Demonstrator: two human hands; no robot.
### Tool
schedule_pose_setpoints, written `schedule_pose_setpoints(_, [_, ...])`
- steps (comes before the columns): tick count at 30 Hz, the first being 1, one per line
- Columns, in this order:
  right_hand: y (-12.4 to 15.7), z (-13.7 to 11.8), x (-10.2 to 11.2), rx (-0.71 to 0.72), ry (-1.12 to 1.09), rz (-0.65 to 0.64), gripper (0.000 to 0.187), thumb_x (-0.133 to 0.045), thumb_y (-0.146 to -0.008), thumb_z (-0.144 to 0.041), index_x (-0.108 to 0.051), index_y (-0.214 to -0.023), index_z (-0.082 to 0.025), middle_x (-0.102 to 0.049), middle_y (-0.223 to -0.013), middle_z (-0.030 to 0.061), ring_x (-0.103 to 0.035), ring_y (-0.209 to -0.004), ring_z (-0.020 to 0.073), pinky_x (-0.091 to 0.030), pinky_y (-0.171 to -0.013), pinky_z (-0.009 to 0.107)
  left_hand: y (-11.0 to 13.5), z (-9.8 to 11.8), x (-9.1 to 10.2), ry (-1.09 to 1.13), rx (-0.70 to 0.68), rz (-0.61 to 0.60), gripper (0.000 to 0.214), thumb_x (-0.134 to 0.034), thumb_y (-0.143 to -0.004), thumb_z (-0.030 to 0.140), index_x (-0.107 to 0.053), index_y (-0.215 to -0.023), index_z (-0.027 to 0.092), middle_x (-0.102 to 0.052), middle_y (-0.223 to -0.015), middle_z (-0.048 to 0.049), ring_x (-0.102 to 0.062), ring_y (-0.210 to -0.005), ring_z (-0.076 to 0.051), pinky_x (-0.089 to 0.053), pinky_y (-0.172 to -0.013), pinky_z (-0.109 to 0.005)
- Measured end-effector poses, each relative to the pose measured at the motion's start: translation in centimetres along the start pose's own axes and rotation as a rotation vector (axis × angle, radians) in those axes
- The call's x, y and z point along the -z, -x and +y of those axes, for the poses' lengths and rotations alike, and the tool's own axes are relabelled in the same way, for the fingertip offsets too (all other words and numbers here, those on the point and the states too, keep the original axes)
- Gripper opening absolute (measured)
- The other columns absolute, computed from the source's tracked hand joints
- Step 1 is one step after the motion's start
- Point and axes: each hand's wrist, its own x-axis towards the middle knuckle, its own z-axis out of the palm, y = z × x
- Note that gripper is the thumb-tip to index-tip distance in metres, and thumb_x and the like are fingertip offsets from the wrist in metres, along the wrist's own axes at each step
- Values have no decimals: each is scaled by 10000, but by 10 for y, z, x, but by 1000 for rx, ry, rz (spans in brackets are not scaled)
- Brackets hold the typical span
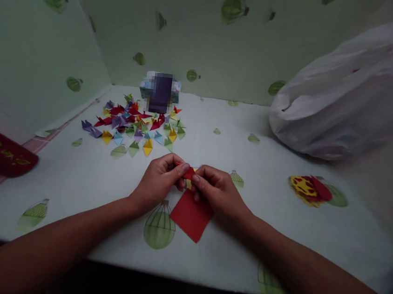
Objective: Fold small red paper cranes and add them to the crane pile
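Observation:
Between my two hands is a small folded piece of red paper (190, 173), partly hidden by the fingers. My left hand (161, 176) pinches its left side with thumb and fingers. On the other side, my right hand (216, 189) grips it the same way, thumb on top. Just below lies a flat red paper square (192, 216) on the table, its upper part under my right hand. Farther back, to the left, spreads a pile of folded paper pieces (135, 126) in purple, red, green, yellow, blue and orange.
A patterned box (176, 91) with a blurred-out patch stands behind the pile. A white plastic bag (327, 104) fills the back right. Yellow and red cut-outs (309, 189) lie at right. A dark red container (4, 152) lies at the left edge. The table's front edge (169, 275) is near me.

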Motion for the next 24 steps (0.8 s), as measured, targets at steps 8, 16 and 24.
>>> schedule_pose_setpoints(8, [-3, -1, 5, 84, 216, 140, 177, -546, -894, -262, -569, -743, -171, -547, -572, -29, -470, -514, 100, -351, -512, 237, -5, 1, 5, -17, 29, -45, 142, -654, -853, 283, -587, -824, 160, -634, -602, 29, -583, -569, -97, -461, -584, -211])
schedule_pose_setpoints(16, [-2, -3, 6, 154, 328, 110, 172, -530, -893, -218, -574, -734, -170, -560, -582, -22, -471, -522, 101, -359, -536, 246, -4, 8, 3, -149, 58, -67, 161, -639, -855, 260, -649, -755, 135, -589, -556, 29, -513, -531, -79, -405, -540, -196])
schedule_pose_setpoints(24, [-4, 3, 5, 80, 79, 136, 236, -509, -942, -334, -547, -769, -177, -569, -627, -14, -532, -533, 106, -418, -525, 237, -3, 5, 3, -100, 10, -34, 98, -648, -842, 234, -654, -811, 141, -629, -605, 29, -578, -563, -83, -458, -575, -192])
